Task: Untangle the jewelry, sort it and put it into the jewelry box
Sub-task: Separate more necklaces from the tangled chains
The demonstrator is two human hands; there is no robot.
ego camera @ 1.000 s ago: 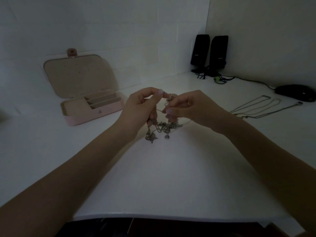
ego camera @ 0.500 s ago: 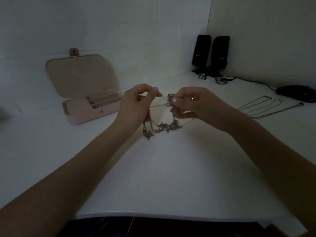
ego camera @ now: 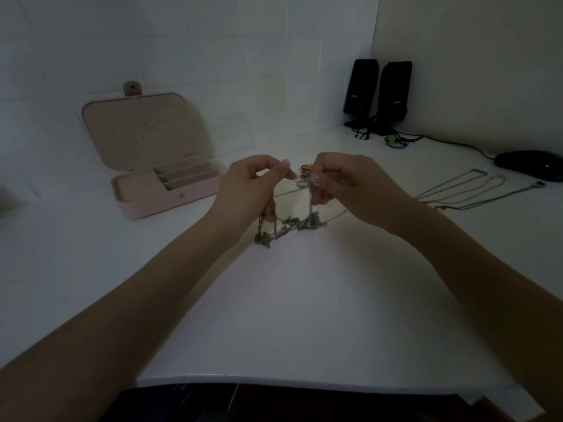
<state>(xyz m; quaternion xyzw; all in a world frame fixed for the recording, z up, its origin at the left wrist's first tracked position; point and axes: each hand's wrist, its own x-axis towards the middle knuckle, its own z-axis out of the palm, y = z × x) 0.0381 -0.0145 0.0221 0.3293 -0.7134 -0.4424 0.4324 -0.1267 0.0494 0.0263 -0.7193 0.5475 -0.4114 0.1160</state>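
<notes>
A tangle of thin metal chains (ego camera: pixel 289 225) hangs between my hands over the middle of the white table. My left hand (ego camera: pixel 246 193) pinches one strand with thumb and forefinger, and its lower fingers curl round more chain. My right hand (ego camera: pixel 341 181) pinches another strand that drops straight down to the knot. Small rings and a red piece (ego camera: pixel 304 172) lie on the table just behind my fingertips. The pink jewelry box (ego camera: pixel 170 196) stands open at the left, lid up, its compartments showing.
Several untangled chains (ego camera: pixel 469 190) lie stretched out on the table at the right. Two black speakers (ego camera: pixel 377 92) stand in the far corner, with cables (ego camera: pixel 396 140) beside them. A black mouse (ego camera: pixel 531 164) sits at the right edge. The table's front edge (ego camera: pixel 289 379) is near me.
My hands have drawn a little further apart, stretching the tangle wider. The right hand's strand now hangs taut and vertical.
</notes>
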